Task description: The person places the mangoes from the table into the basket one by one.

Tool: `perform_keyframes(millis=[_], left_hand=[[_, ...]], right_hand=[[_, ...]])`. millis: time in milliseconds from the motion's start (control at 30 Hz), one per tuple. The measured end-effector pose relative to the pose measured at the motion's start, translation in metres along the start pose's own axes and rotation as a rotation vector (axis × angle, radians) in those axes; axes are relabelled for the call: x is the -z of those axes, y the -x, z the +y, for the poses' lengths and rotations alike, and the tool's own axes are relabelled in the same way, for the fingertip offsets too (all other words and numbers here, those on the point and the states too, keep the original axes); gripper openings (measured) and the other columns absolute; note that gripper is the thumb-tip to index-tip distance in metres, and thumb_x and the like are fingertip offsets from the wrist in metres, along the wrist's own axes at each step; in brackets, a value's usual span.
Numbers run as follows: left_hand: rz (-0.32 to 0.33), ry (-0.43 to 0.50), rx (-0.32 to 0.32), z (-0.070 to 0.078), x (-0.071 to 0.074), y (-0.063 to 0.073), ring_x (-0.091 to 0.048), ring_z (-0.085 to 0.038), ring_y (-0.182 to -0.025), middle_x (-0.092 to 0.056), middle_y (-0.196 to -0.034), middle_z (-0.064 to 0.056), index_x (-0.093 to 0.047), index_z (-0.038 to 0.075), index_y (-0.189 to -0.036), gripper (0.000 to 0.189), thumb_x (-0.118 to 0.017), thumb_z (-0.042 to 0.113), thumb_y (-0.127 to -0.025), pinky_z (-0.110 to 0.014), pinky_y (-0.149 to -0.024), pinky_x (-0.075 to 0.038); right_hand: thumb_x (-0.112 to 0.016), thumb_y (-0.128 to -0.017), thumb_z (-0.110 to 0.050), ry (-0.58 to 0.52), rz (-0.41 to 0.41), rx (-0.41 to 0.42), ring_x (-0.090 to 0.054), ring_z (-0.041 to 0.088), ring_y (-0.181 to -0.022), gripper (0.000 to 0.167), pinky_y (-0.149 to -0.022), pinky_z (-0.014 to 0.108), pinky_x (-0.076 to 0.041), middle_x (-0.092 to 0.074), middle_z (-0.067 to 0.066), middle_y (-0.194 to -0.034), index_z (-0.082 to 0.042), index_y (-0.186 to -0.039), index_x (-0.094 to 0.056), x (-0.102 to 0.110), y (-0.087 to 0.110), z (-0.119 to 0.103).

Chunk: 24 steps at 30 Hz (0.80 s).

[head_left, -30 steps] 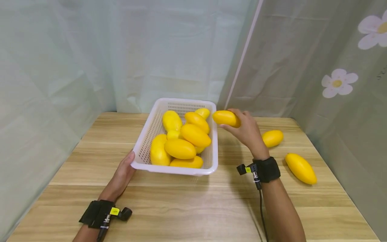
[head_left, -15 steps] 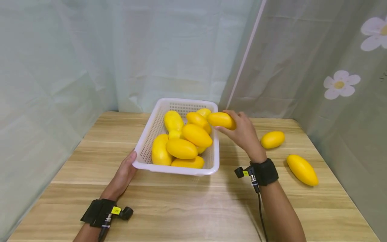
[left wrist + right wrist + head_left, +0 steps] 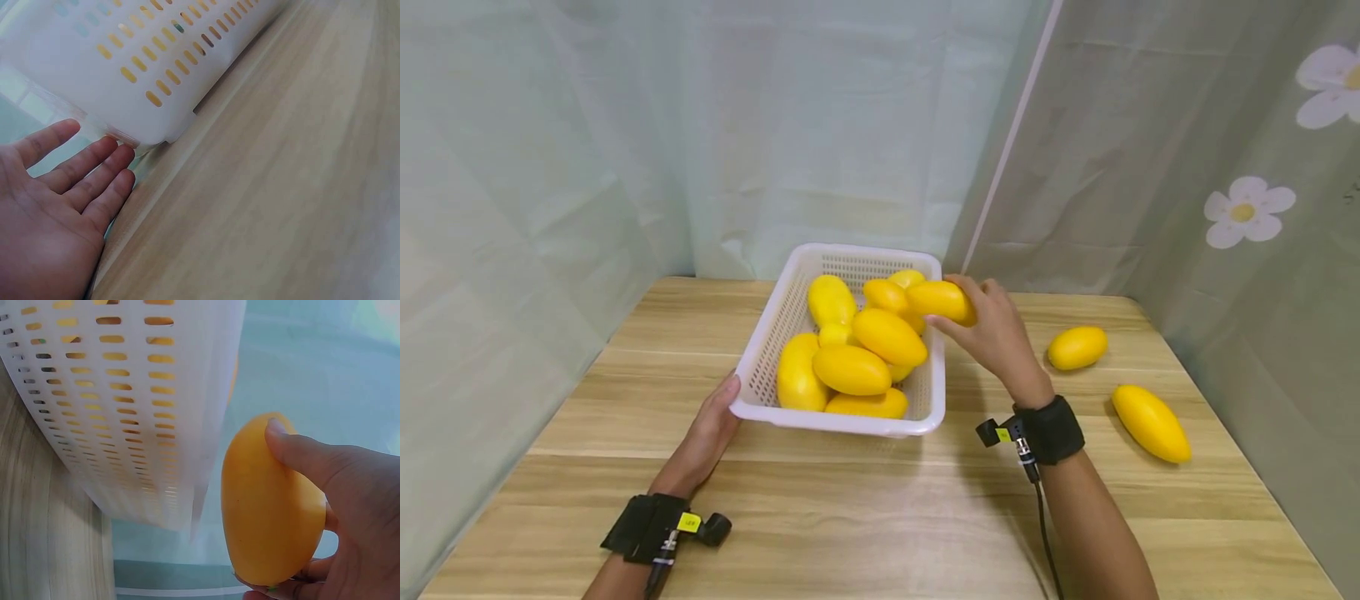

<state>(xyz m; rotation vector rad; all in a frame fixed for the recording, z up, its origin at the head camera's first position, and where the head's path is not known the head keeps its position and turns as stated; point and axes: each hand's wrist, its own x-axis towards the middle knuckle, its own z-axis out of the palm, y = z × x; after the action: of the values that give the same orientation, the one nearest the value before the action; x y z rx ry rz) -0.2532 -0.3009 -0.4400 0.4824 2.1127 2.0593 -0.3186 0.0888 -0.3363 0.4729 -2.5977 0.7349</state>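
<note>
Over the right rim of a white slotted basket (image 3: 838, 422), toward its far corner, a yellow mango (image 3: 942, 302) is held in the right hand (image 3: 996, 333). The thumb and fingers of that hand are clamped on the fruit from opposite sides, the thumb lying on the near side in the head view. The fruit's left end reaches in over the basket; whether it touches the fruit beneath cannot be told.

At the near left corner of the basket, the left hand (image 3: 711, 423) has its fingers stretched out and slightly apart, the tips against the corner.

Inside the basket lies a heap of yellow fruit: an upright-lying piece (image 3: 831, 300) at the far left, a large one (image 3: 800, 373) at the near left, and others overlapping through the middle and right side.

To the right on the wood-grain worktop (image 3: 850, 517) rest two more mangoes, well apart from the basket: a farther one (image 3: 1077, 347) and a nearer one (image 3: 1152, 423), near each other but not touching. Black straps (image 3: 1051, 429) with small cameras circle both wrists. Pale curtains (image 3: 850, 125) hang behind, with white flowers (image 3: 1250, 212) printed on the right side.
</note>
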Motion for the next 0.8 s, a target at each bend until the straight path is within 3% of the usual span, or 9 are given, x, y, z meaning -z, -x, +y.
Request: perform_keyframes(millis=[400, 800], left_hand=[[0.01, 0.007, -0.006, -0.002, 0.0, 0.001, -0.016, -0.019, -0.13, -0.014, -0.147, 0.004, -0.019, 0.029, -0.145, 0.048, -0.022, 0.04, -0.098, -0.047, -0.102, -0.004], [0.001, 0.001, -0.003, 0.0, -0.005, -0.003, -0.016, -0.019, -0.13, -0.013, -0.147, 0.004, -0.018, 0.029, -0.145, 0.049, -0.021, 0.041, -0.098, -0.047, -0.102, -0.005]], right_hand=[[-0.066, -0.074, -0.052, 0.009, 0.015, 0.043, -0.038, 0.021, -0.084, 0.068, -0.063, 0.034, -0.034, -0.042, 0.004, -0.098, -0.026, -0.134, -0.044, -0.011, -0.004, -0.013], [-0.067, -0.075, -0.051, -0.01, 0.054, 0.108, -0.041, 0.021, -0.088, 0.07, -0.07, 0.035, -0.036, -0.048, 0.006, -0.1, -0.019, -0.133, -0.044, -0.017, -0.006, -0.02]])
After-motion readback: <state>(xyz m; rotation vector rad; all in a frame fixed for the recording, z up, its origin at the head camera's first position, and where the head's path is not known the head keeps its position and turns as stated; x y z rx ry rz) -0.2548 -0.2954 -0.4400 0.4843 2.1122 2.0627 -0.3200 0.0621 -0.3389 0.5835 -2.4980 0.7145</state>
